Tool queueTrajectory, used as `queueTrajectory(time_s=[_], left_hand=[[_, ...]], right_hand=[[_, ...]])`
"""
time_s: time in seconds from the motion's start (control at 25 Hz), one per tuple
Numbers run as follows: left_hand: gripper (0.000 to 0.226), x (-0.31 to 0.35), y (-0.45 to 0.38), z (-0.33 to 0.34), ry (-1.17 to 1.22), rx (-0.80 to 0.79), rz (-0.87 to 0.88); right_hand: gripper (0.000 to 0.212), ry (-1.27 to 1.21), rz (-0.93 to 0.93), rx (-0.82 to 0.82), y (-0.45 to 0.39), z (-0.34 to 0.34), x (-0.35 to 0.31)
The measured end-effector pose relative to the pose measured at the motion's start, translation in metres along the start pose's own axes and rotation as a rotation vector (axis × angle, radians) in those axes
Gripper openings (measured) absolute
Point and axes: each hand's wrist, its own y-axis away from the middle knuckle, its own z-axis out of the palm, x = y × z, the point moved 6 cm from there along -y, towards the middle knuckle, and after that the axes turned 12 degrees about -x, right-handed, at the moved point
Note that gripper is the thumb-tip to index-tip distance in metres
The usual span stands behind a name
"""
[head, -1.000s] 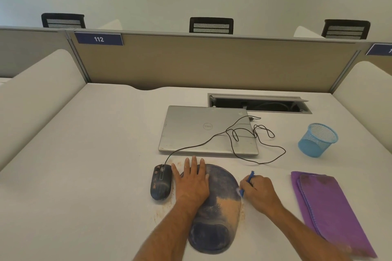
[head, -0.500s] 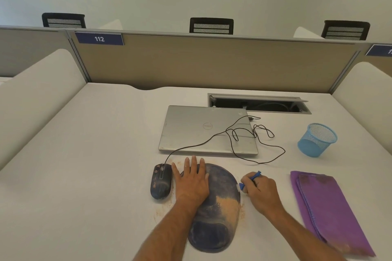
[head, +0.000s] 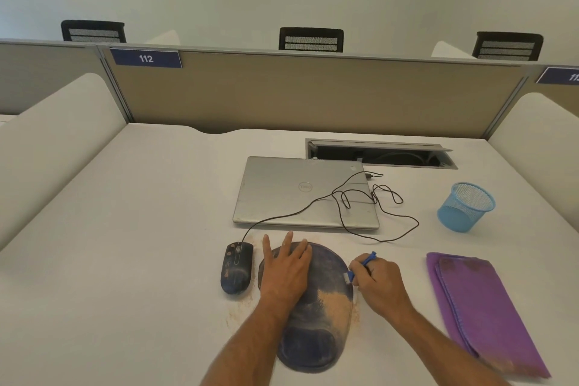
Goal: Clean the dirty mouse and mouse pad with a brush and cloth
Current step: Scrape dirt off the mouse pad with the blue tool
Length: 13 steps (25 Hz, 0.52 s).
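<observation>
Head view: right hand [head: 380, 283] fingers pinch brush [head: 363, 265] at mouse pad [head: 326, 307] edge; left hand [head: 286, 269] spread flat.

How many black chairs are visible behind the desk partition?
3: left chair, middle chair, right chair. Only their backrests show above the partition; more may be hidden.

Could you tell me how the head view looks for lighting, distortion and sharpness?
Head view: soft, even light, only faint shadows beside the left hand and right hand; wide-angle lens bows the partition top; the mouse pad and mouse are sharp; the purple cloth smears at its near corner.
</observation>
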Motion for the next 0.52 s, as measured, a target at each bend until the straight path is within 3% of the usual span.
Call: queueTrajectory(time_s=[0.2, 0.36, 0.52], left_hand=[[0.051, -0.003, 0.003, 0.004, 0.102, 0.018, -0.039], [0.075, 0.001, 0.005, 0.012, 0.072, 0.017, -0.035], [0.083, 0.000, 0.001, 0.016, 0.036, -0.002, -0.035]], right_hand=[[0.033, 0.118, 0.011, -0.089, 0.002, 0.011, -0.001], [0.032, 0.063, 0.044, -0.084, 0.003, 0.008, 0.002], [0.034, 0.083, 0.051, -0.147, 0.002, 0.013, 0.001]])
